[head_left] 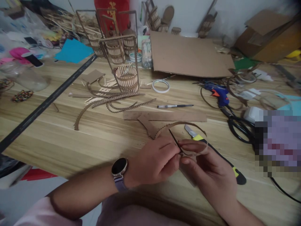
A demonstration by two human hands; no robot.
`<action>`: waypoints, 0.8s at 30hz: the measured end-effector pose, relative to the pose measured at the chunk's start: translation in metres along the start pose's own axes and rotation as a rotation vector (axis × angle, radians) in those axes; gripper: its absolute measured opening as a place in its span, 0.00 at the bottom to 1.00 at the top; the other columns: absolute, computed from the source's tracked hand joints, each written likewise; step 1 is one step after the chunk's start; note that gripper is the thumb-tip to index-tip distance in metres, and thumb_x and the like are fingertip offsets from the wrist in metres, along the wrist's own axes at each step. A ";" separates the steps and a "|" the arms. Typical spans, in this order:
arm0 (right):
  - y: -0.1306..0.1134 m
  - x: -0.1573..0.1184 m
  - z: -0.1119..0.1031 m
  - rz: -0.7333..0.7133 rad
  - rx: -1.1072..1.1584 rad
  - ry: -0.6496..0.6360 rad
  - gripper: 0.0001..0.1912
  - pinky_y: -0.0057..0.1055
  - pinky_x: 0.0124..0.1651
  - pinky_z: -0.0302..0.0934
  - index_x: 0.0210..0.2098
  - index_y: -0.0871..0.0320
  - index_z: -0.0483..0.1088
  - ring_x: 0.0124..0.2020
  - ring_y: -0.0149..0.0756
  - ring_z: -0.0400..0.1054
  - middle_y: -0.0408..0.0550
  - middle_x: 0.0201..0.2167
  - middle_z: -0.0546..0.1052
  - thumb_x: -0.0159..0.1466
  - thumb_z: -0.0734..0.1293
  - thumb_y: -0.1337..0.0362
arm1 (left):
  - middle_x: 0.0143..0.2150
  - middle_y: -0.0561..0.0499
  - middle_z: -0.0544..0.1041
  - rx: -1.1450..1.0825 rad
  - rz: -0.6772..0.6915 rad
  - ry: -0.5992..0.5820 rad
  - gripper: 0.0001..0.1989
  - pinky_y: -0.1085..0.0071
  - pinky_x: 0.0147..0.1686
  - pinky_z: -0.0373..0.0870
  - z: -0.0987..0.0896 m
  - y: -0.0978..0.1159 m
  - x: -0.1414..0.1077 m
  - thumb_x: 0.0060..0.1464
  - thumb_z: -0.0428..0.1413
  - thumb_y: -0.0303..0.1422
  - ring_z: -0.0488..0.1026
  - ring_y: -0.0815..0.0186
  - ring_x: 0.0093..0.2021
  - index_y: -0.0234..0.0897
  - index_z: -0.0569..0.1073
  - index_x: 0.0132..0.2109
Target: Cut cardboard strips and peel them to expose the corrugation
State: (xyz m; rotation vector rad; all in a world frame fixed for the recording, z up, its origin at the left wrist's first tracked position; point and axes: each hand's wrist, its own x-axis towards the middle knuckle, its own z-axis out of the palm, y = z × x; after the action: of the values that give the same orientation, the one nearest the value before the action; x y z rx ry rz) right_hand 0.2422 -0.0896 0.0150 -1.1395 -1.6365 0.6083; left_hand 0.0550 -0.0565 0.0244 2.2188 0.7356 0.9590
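My left hand (pixel 154 161), with a watch (pixel 119 168) on its wrist, pinches a thin brown corrugated cardboard strip (pixel 189 123). Fingers of my right hand (pixel 216 172) are closed on the same strip, close to the left fingertips. Part of the strip curls in a loop above both hands; the fingers hide where it is gripped. A yellow and black utility knife (pixel 214 148) lies on the table, partly behind my right hand, its blade pointing away. Just beyond the loop are a flat cardboard strip (pixel 174 116) and a shorter cardboard piece (pixel 148 125).
A small stick basket (pixel 127 82) with a tall handle stands beyond loose corrugated strips (pixel 117 100). Nearby are a pen (pixel 175 106) and a tape roll (pixel 161 86). A blue glue gun (pixel 218 93) lies right; a long black ruler-like bar (pixel 50 99) crosses the left. Behind rests a cardboard sheet (pixel 188 55).
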 end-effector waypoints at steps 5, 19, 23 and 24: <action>-0.001 0.005 -0.002 -0.008 0.012 -0.036 0.02 0.33 0.42 0.77 0.38 0.49 0.79 0.39 0.38 0.81 0.44 0.37 0.85 0.65 0.73 0.64 | 0.33 0.51 0.70 0.016 0.018 -0.017 0.12 0.70 0.35 0.66 0.000 -0.002 -0.001 0.68 0.45 0.28 0.67 0.65 0.34 0.39 0.62 0.33; -0.008 -0.005 -0.001 -0.141 -0.181 0.032 0.04 0.35 0.43 0.72 0.38 0.52 0.74 0.37 0.36 0.76 0.44 0.34 0.81 0.68 0.69 0.68 | 0.34 0.50 0.72 -0.034 0.126 0.008 0.11 0.69 0.40 0.67 0.002 -0.002 0.001 0.69 0.45 0.28 0.68 0.66 0.36 0.39 0.62 0.35; -0.009 -0.004 -0.002 -0.139 -0.181 0.019 0.05 0.36 0.45 0.69 0.37 0.52 0.73 0.38 0.36 0.76 0.43 0.34 0.80 0.68 0.68 0.69 | 0.33 0.51 0.71 -0.018 0.131 0.015 0.11 0.67 0.42 0.68 0.003 -0.001 0.001 0.69 0.45 0.28 0.67 0.65 0.35 0.40 0.60 0.34; -0.009 -0.004 -0.002 -0.134 -0.173 0.011 0.05 0.36 0.45 0.69 0.37 0.52 0.73 0.38 0.36 0.75 0.43 0.34 0.80 0.68 0.68 0.69 | 0.33 0.51 0.70 -0.024 0.129 0.012 0.11 0.67 0.42 0.68 0.003 -0.001 0.000 0.68 0.45 0.28 0.67 0.65 0.35 0.40 0.60 0.34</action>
State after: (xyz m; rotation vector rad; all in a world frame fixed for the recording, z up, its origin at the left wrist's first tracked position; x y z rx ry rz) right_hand 0.2405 -0.0972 0.0210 -1.1436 -1.7663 0.3794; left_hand 0.0576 -0.0565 0.0219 2.2639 0.5888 1.0387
